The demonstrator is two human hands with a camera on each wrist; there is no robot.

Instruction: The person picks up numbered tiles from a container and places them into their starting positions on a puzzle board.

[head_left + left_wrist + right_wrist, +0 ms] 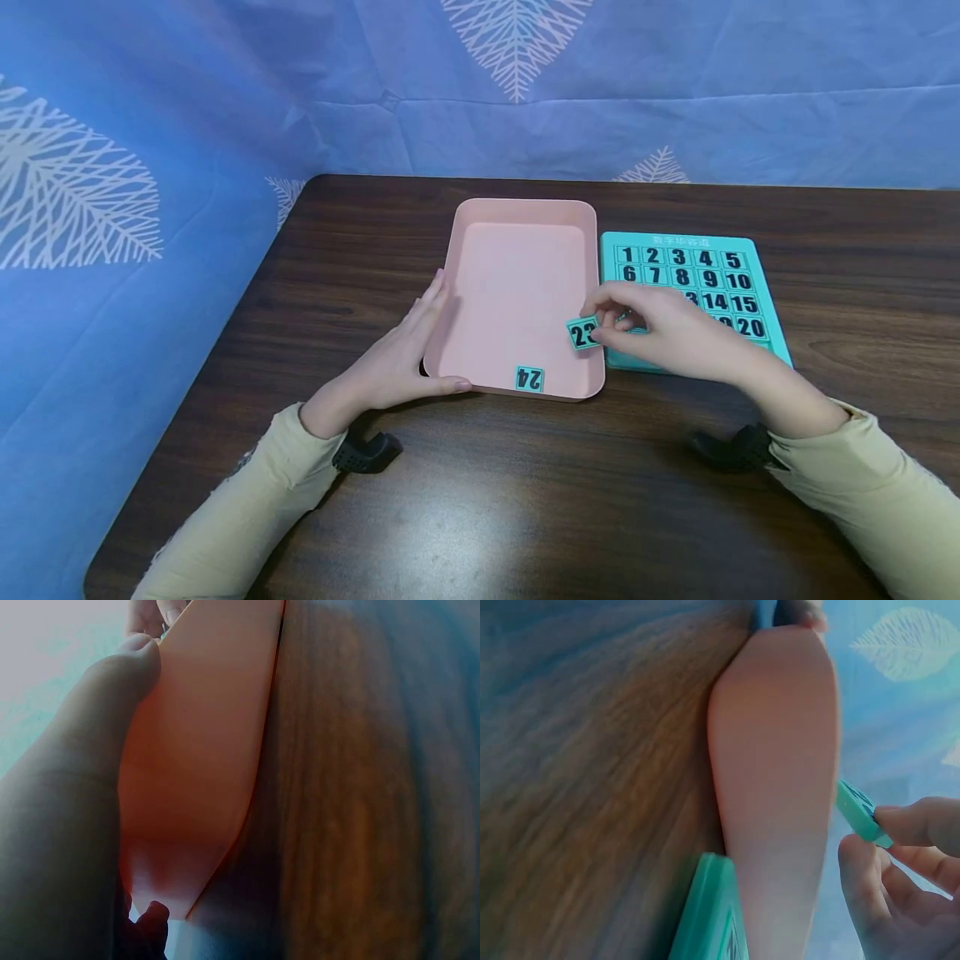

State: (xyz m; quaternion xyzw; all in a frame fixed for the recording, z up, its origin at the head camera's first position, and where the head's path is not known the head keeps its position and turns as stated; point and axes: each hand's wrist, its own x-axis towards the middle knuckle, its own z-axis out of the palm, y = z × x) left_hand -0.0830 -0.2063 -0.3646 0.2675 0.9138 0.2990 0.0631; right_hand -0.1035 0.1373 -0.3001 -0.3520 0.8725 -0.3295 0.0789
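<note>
My right hand [667, 329] pinches a small teal number tile [582, 333] marked 23 between thumb and fingers, over the right side of a pink tray [517, 292]. In the right wrist view the tile [861, 814] is tilted just beyond the tray's rim. Another tile [529, 379], marked 24 and upside down from here, lies at the tray's front edge. My left hand [397, 358] rests against the tray's front left corner, fingers straight along the left side and thumb along the front. A teal number board [772, 333] lies partly beneath my right hand, which hides several of its numbers.
The board touches or nearly meets the tray's right side, on a dark wooden table [480, 492]. A blue cloth [420, 67] with white leaf prints hangs behind and to the left. Each wrist wears a black device [367, 452].
</note>
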